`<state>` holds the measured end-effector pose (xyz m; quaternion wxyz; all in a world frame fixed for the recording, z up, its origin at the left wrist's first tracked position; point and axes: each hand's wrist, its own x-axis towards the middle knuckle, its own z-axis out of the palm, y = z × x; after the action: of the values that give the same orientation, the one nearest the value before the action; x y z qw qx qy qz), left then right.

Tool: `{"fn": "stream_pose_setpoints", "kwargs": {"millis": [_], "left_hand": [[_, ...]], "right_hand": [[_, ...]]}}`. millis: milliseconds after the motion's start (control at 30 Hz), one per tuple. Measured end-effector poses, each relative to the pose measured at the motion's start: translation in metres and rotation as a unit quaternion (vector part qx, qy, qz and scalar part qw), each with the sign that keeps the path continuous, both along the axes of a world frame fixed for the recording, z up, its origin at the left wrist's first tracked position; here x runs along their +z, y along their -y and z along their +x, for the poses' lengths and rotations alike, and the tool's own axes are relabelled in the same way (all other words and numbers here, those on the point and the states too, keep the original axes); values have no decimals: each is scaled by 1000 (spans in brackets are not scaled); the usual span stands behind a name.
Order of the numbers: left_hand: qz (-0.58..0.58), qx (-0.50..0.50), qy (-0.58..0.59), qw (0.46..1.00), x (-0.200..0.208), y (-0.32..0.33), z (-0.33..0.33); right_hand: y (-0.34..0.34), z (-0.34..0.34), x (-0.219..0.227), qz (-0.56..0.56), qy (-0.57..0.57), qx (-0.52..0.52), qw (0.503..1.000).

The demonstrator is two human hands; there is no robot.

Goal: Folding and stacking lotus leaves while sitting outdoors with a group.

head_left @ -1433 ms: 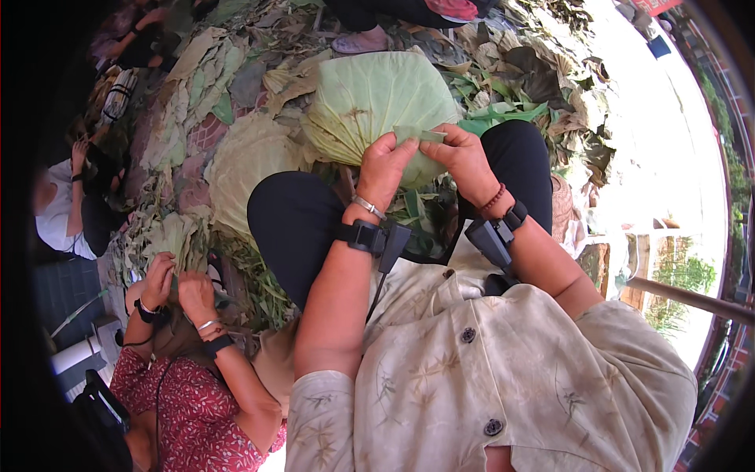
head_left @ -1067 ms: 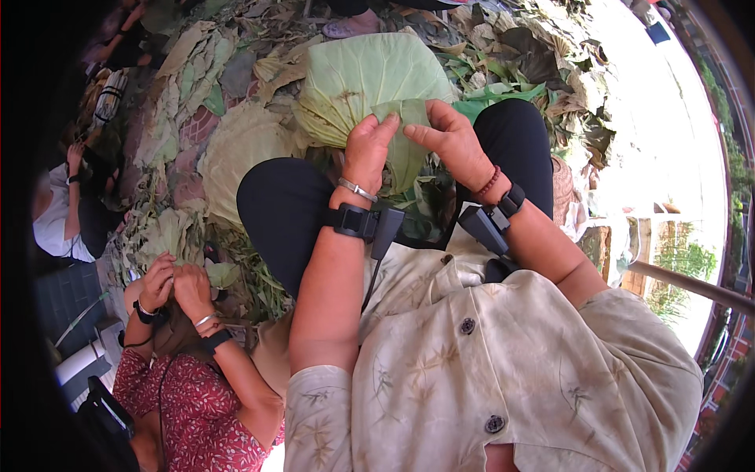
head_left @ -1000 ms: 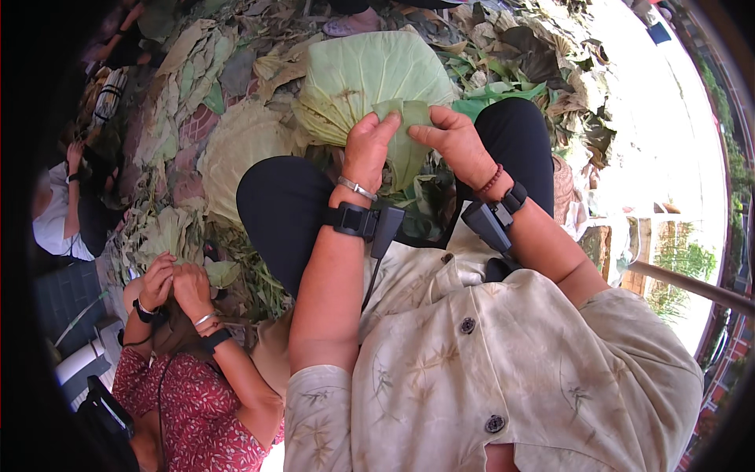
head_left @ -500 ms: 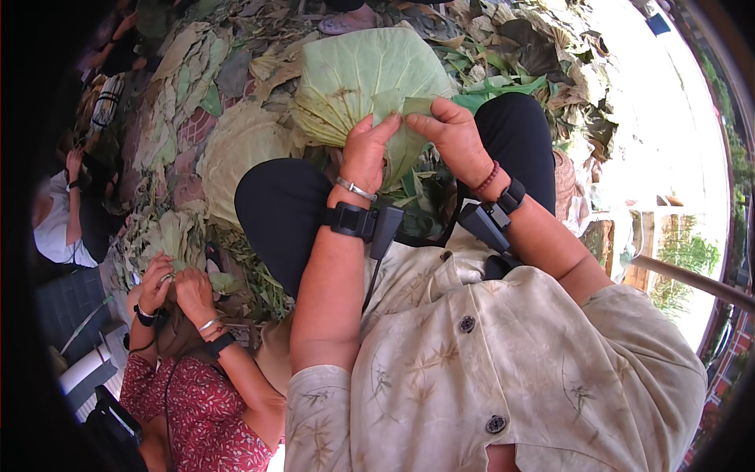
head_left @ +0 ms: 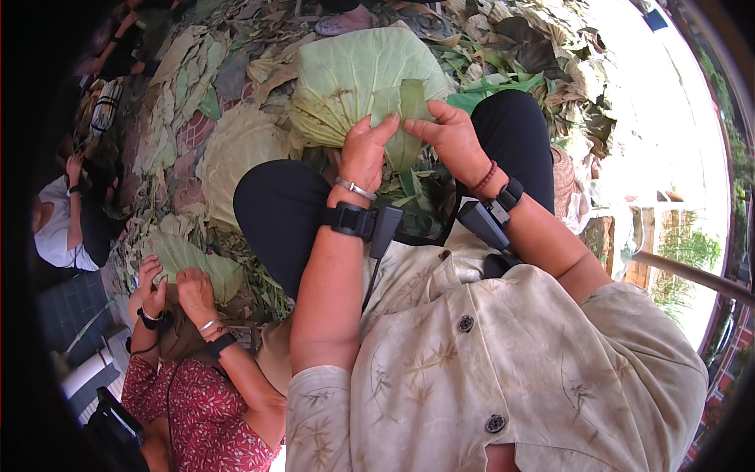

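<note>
Above the space between my knees, my left hand (head_left: 366,153) and my right hand (head_left: 456,143) pinch a folded strip of green leaf (head_left: 410,102), their thumbs close together. The strip stands upright between them, one end above the thumbs and the other hanging below. My left fingers are closed on a paler part of the same leaf, which reaches toward the strip. Behind it lies a large pale green leaf (head_left: 358,67) with radiating veins and brown specks. My fingers partly hide where the folds meet.
Heaps of dry and green leaves (head_left: 543,55) cover the ground ahead. Another big pale leaf (head_left: 240,153) lies left of my left knee (head_left: 283,212). A co-worker's hands (head_left: 193,291) hold a leaf (head_left: 200,263) at lower left; another person (head_left: 67,216) sits farther left.
The green strip between my thumbs has swung upright and now shows longer above and below. My hands have barely shifted. The co-worker's leaf has spread out wider.
</note>
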<state>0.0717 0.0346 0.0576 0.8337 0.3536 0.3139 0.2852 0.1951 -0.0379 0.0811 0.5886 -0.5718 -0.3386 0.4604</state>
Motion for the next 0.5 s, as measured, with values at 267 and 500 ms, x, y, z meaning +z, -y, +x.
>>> {"fn": "stream_pose_setpoints", "kwargs": {"millis": [267, 500], "left_hand": [[-37, 28, 42, 998, 8, 0, -1], [-4, -1, 24, 1000, 4, -3, -2]], "right_hand": [[0, -6, 16, -19, -38, -1, 999], [1, 8, -6, -71, -51, 23, 996]]}}
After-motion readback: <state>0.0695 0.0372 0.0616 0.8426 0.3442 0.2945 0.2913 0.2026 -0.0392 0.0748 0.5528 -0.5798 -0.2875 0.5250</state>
